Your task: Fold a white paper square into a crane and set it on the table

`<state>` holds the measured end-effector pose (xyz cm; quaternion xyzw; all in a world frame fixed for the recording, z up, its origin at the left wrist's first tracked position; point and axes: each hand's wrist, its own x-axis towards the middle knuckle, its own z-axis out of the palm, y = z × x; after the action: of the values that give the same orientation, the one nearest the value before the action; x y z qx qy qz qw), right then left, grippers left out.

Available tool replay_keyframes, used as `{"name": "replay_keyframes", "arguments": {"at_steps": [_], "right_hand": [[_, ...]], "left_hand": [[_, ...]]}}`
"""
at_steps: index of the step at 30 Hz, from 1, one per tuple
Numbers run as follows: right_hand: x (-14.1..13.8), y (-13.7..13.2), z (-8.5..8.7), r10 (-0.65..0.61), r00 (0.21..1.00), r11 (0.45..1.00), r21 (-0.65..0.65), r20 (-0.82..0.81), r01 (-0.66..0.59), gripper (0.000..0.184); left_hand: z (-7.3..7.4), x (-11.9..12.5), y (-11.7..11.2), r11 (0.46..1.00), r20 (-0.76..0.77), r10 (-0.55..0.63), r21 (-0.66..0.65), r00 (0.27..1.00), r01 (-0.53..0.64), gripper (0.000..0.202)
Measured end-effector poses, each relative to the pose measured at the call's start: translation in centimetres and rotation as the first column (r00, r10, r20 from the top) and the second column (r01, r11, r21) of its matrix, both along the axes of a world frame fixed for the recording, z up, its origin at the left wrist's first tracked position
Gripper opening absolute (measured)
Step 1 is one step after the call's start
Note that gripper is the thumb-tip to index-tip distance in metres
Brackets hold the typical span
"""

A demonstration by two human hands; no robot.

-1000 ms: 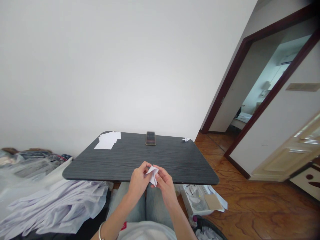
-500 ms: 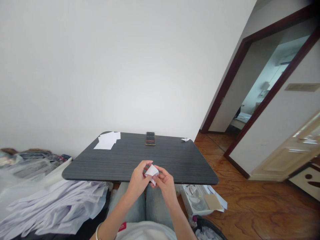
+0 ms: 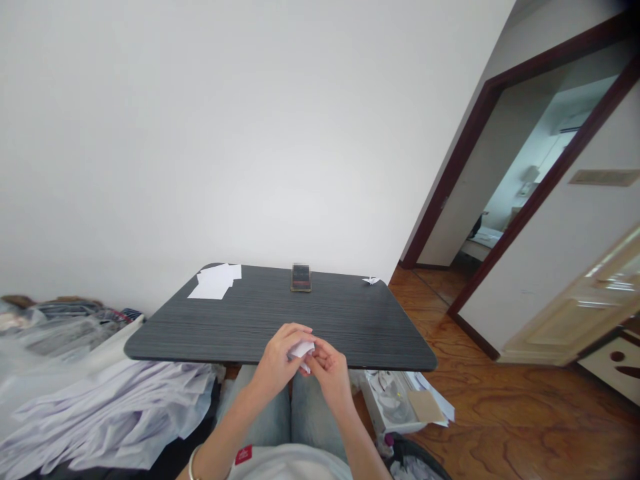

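A small folded piece of white paper (image 3: 302, 349) is held between my two hands at the near edge of the dark table (image 3: 260, 320). My left hand (image 3: 281, 355) grips it from the left, with the fingers curled over its top and the thumb in front. From the right, my right hand (image 3: 328, 364) pinches its lower right side with thumb and fingers. Much of the paper is hidden behind my fingers. At the far right corner of the table lies a small folded paper figure (image 3: 371, 281), apart from my hands.
Several white paper sheets (image 3: 213, 283) lie at the table's far left. A phone (image 3: 301, 277) leans near the back edge by the wall. A white box (image 3: 393, 407) with odds and ends stands on the floor at right. White cloth (image 3: 115, 413) is heaped at left.
My left fingers have closed farther over the top of the folded paper, so less of it shows. The paper has tilted and looks flatter. The table's things stay put.
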<state>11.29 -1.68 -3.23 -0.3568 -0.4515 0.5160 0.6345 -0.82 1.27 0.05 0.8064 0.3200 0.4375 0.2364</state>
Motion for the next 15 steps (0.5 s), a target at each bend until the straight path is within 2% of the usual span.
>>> {"name": "replay_keyframes", "arguments": {"at_steps": [8, 15], "right_hand": [[0.3, 0.1, -0.3, 0.054, 0.999, 0.997, -0.046, 0.000, -0.054, 0.027], [0.6, 0.2, -0.6, 0.064, 0.998, 0.998, -0.031, 0.016, -0.063, 0.027]], "left_hand": [[1.1, -0.9, 0.1, 0.997, 0.019, -0.041, -0.067, 0.999, 0.042, 0.020], [1.0, -0.9, 0.0, 0.992, 0.064, -0.079, -0.098, 0.995, 0.085, 0.019]]}}
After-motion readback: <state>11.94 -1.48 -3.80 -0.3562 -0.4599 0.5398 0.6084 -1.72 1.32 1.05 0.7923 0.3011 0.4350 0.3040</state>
